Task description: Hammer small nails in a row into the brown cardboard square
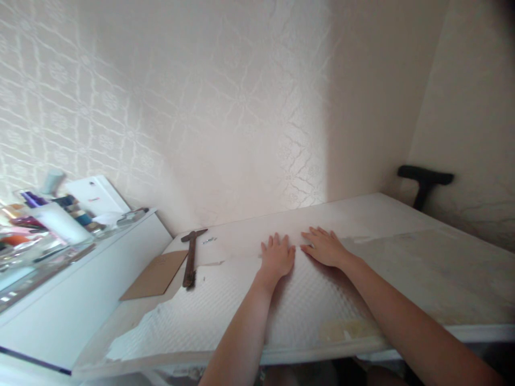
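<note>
Both my hands lie palm down on a worn white tabletop (pixel 354 214), close to the far edge of a textured white patch (pixel 193 311). The fingers of my left hand (pixel 277 255) are spread, with nothing held. To its right, my right hand (pixel 324 246) rests with fingers stretched out and apart, also holding nothing. Left of my hands lies a hammer (pixel 191 260) with a brown handle, its head toward the wall. Beside the hammer head is a small group of nails (pixel 209 240). A brown board (pixel 156 274) lies flat left of the hammer.
A white cabinet (pixel 72 311) borders the table on the left, its top crowded with bottles, a white box (pixel 98 195) and other small items. Patterned wallpaper (pixel 225 123) rises behind. A black T-shaped handle or rest (pixel 424 177) stands past the table's right edge.
</note>
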Demonstrator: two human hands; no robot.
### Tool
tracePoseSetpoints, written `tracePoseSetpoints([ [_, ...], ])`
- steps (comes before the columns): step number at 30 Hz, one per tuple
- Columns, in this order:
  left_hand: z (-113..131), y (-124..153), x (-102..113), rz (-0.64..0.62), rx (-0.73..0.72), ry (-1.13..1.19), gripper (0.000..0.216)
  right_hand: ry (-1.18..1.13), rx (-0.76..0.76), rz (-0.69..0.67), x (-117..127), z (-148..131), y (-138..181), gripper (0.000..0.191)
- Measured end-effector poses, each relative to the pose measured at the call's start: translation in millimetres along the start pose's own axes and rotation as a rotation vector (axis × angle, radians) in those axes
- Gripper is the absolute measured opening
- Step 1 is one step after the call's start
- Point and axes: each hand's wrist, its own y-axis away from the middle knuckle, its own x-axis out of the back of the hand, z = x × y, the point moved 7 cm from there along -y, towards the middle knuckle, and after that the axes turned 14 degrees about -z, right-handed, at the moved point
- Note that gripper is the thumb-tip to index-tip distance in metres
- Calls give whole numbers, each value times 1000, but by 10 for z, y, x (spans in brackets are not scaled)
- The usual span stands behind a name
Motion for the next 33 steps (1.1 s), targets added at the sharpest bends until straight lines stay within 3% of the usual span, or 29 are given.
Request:
tracePoseSetpoints([
  [33,6,7,15,4,-9,19,55,5,5,-18,3,-11,21,59],
])
